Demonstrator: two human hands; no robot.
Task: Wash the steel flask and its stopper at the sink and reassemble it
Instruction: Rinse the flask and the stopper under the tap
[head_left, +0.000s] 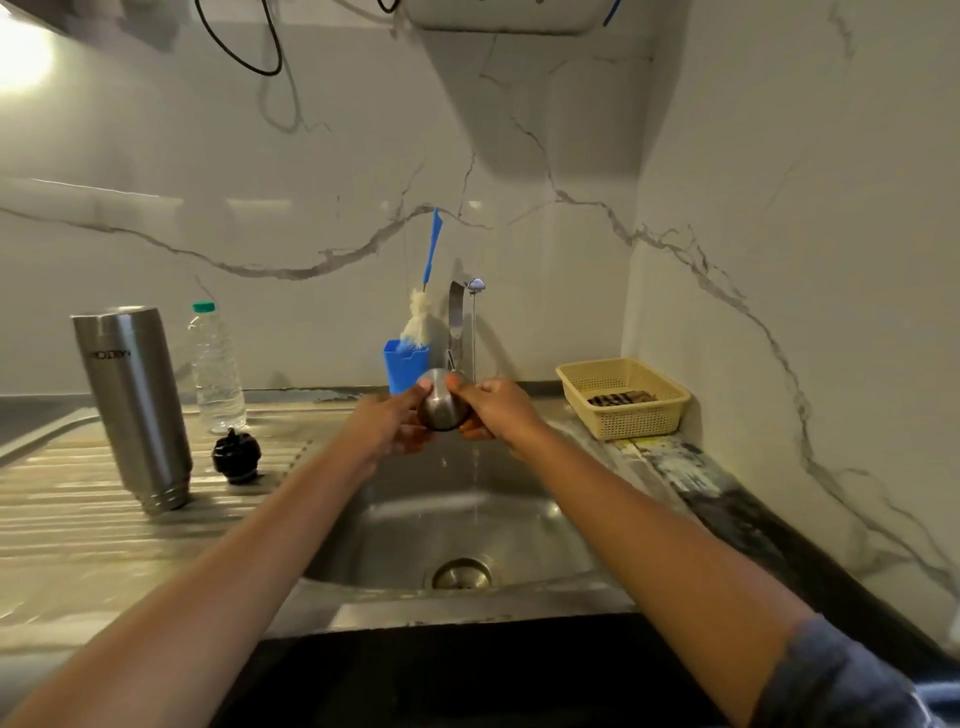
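The steel flask body (132, 405) stands upside down on the ribbed draining board at the left. Its black stopper (236, 455) sits just to the right of it. Over the sink basin (457, 525), both hands hold a small steel cup lid (441, 402) under the tap (462, 322). My left hand (400, 421) grips the lid's left side and my right hand (493, 408) grips its right side. A thin stream of water falls from the tap past the lid into the basin.
A clear plastic bottle (215, 369) with a green cap stands behind the flask. A blue holder (402, 364) with a bottle brush (423, 312) sits at the back wall. A yellow basket (623, 397) rests on the counter at the right.
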